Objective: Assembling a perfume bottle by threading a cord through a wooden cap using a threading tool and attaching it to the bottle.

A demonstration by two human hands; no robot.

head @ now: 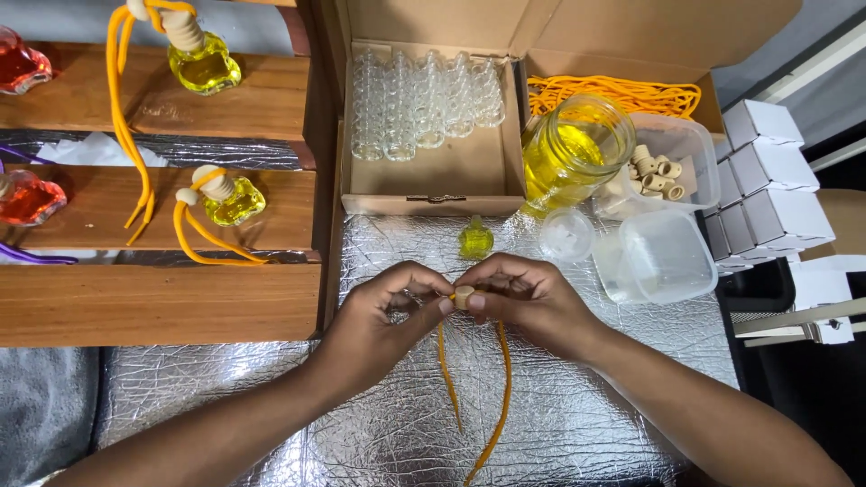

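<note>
Two hands meet at the centre of the frame over the crinkled silver foil mat (577,424), and both are pinched on the same small thing. The left hand (383,311) and the right hand (528,298) each press thumb and forefinger against a little wooden cap (464,296), with an orange cord (502,388) hanging from it in two strands toward the bottom edge.

It looks like the cord is being threaded through the cap — so the grip that matters is a firm, steady pinch on the cap with one hand while the other feeds or pulls the cord straight through its hole. Keeping both strands even and untwisted below the cap would give a neat loop, judging by the finished yellow bottles (221,194) on the wooden shelf (153,307) at upper left, whose cords hang in tidy loops.

Just above the hands stands a small filled yellow bottle (475,240), uncapped as far as I can tell — near enough to be knocked by a knuckle, so the elbows should stay low. Farther up sit a cardboard box of empty glass bottles (424,104), a jar of yellow liquid (570,149), and a plastic tub of spare caps (663,167) at the right.
</note>
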